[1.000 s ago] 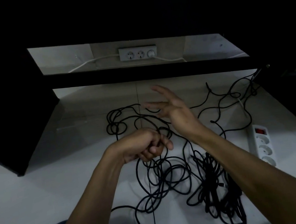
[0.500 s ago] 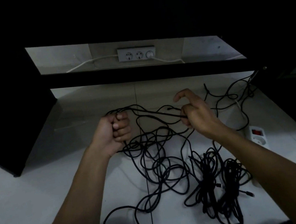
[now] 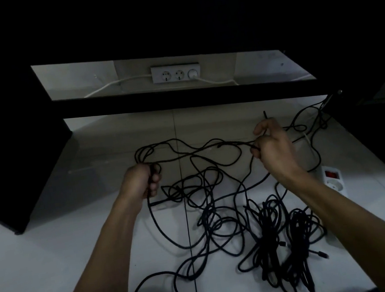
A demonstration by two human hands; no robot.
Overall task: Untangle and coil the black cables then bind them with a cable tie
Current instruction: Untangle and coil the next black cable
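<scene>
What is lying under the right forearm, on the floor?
Under the right forearm lies a white power strip; its red switch and one socket show. The rest is covered by the arm. Black cables are heaped beside it.

No readable text, labels or numbers

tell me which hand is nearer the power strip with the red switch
Right. The right hand pinches cable just up and left of the power strip; the left hand grips cable far across the tangle.
</scene>
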